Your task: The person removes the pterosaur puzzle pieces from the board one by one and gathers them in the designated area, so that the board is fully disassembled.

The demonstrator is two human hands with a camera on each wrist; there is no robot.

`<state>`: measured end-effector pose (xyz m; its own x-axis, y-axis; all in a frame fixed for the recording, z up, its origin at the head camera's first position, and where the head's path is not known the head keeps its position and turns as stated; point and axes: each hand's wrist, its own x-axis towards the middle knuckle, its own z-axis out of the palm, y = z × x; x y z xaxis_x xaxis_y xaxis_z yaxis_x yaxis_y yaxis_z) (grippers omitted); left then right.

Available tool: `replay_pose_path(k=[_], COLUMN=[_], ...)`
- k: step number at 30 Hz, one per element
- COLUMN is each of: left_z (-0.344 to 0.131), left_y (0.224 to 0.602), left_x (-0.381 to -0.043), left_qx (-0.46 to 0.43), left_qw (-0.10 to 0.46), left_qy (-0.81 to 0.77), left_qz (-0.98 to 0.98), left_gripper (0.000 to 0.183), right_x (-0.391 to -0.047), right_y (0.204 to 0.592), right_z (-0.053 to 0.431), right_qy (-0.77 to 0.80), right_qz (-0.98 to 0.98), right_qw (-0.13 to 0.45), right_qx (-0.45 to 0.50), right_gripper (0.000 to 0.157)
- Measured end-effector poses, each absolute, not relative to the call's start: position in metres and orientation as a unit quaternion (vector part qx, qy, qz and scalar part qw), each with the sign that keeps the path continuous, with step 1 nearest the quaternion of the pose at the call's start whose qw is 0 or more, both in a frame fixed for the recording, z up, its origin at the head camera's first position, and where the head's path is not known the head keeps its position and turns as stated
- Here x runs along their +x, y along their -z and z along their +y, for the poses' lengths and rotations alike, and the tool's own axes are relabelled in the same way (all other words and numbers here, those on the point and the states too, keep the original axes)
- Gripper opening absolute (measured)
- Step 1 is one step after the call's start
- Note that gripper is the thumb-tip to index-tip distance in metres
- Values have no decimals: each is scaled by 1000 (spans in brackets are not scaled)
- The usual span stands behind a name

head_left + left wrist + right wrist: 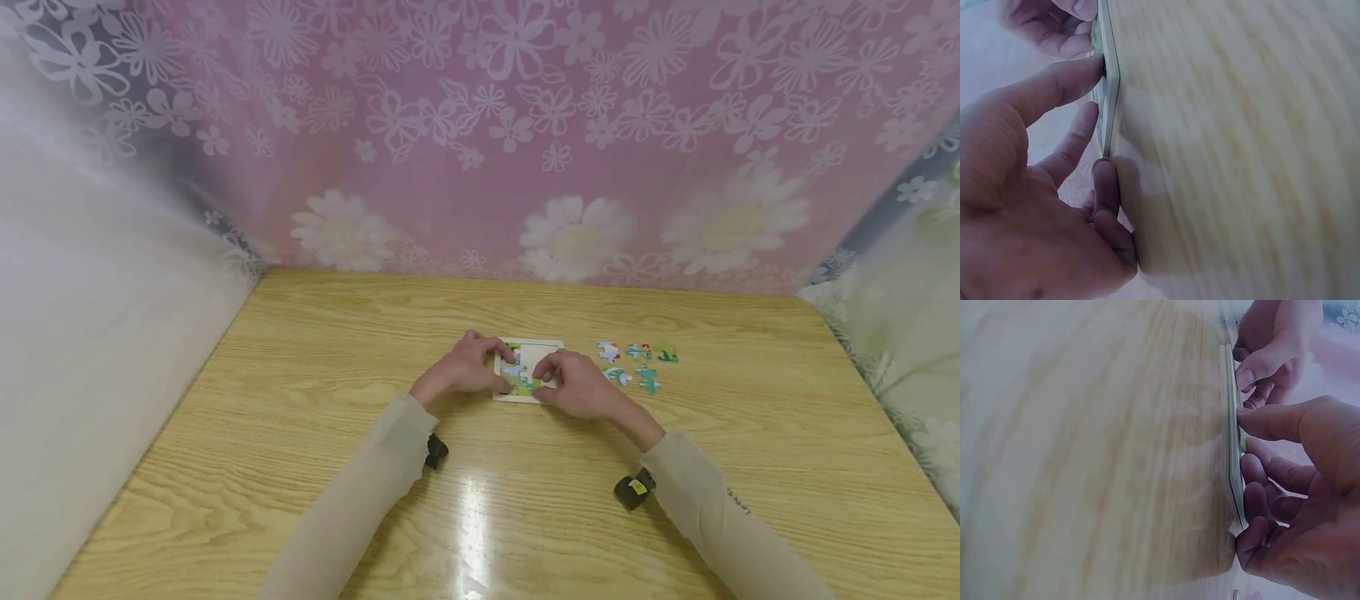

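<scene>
A small white-framed jigsaw tray (542, 342) lies on the table, with green and pale blue pieces (519, 386) along its left and lower parts. My left hand (471, 367) rests at the tray's left side, thumb and forefinger spread apart with their tips on the pieces. From the right, my right hand (577, 385) reaches over the tray and pinches a puzzle piece between thumb and forefinger. A bit of that green piece (1244, 443) shows between the fingertips in the right wrist view; the rest is hidden. Its other fingers curl at the tray's edge.
Several loose puzzle pieces (648, 380) lie to the right of the tray, beyond my right hand. The wood-grain table (337, 333) meets a pink flowered curtain (450, 167) at the back. A pale wall covering (97, 292) stands along the left side.
</scene>
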<state>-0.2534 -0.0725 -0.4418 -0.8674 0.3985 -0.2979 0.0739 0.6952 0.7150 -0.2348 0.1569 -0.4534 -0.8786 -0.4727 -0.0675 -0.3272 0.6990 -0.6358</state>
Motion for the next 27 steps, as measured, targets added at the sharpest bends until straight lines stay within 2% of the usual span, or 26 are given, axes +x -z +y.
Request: replay_pose_path(k=[20, 27], left_z=[-72, -74], left_y=[444, 445], left_x=[-257, -253], left_qx=[121, 134], left_qw=[220, 213], left_qy=[-380, -374], left_qz=[890, 893], left_gripper=[37, 35], right_x=[-234, -227], right_y=[451, 450], right_z=[162, 177], right_qy=[400, 443], right_qz=[885, 874], right_qw=[119, 107], right_qx=[-208, -170], right_gripper=[13, 13])
